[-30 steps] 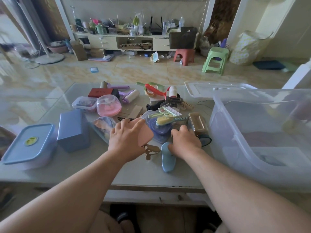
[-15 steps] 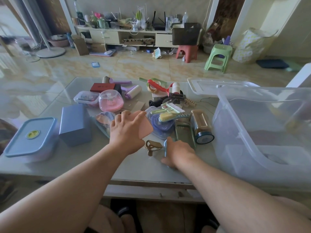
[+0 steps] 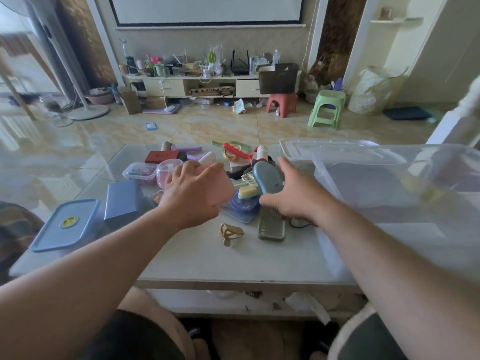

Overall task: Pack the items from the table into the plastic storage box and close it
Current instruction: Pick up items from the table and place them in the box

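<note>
Gripping a pink card [image 3: 219,189] left and a blue oblong piece [image 3: 267,179] right, both hands — beside the storage box [image 3: 337,183] wall.

No text, label or number is legible; the blue container lid [image 3: 68,224] bears only a blurred yellow sticker [image 3: 68,221].

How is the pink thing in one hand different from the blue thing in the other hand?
The pink piece in the left hand is flat and wide with rounded corners; the blue piece in the right hand is long, narrow and rounded. The pink piece is mostly covered by fingers, while the blue piece sticks up past the thumb. Both are smooth, pale, and lifted above the table.
</note>
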`<state>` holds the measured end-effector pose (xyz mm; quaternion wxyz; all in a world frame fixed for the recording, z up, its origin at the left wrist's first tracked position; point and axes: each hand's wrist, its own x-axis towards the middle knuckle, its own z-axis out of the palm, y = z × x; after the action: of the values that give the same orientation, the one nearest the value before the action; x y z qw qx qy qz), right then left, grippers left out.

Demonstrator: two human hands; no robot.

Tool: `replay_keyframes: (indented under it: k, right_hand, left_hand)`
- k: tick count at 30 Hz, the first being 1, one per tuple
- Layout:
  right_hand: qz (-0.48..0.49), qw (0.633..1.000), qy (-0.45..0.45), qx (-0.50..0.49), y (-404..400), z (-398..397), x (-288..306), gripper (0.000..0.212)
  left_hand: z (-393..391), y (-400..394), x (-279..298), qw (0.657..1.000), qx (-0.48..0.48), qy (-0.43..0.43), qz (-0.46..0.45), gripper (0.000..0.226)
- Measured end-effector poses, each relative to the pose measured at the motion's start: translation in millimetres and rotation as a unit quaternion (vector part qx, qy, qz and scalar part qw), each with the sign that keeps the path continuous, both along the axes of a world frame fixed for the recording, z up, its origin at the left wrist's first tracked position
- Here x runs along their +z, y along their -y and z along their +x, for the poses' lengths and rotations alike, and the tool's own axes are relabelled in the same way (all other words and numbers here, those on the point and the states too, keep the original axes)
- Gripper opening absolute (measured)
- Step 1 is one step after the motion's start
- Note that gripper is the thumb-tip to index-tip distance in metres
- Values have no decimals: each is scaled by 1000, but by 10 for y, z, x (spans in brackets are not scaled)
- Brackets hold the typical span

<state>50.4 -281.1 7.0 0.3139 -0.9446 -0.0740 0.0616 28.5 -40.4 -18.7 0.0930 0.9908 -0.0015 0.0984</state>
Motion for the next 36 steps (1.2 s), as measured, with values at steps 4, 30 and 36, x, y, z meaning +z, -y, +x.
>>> replay_keyframes:
  k: [4, 30, 36]
  right_hand:
    - [17, 995, 97, -8, 554, -154, 537, 98]
    - [-489, 853, -79, 162, 2707, 1529, -410, 36]
    - [-509, 821, -99, 240, 2467, 1660, -829, 37]
  left_hand:
    - [-21, 423, 559, 997, -53, 53, -9, 91]
    - [1568, 3363, -257, 839, -276, -294, 366, 97]
    - [1603, 3428, -409, 829, -272, -398, 283, 80]
